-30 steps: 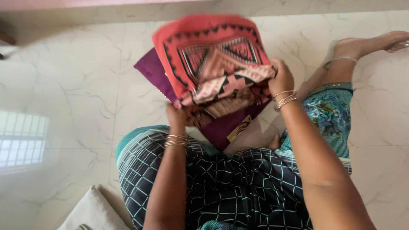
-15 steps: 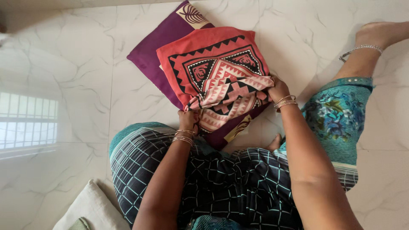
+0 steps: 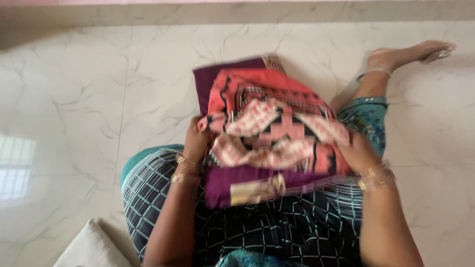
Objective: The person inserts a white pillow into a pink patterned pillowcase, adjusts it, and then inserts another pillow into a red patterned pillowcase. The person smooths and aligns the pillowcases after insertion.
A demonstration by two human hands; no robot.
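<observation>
Both hands [image 3: 198, 141] [image 3: 357, 152] clenched, arms bent

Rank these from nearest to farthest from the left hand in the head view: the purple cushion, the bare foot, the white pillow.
1. Purple cushion, right beside the left hand.
2. White pillow, lower left on the floor.
3. Bare foot, far upper right.

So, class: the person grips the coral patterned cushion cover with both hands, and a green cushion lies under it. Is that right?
Not quite. The head view shows the cushion beneath the coral cover is purple, not green. Both the left hand and right hand do grip it.
</observation>
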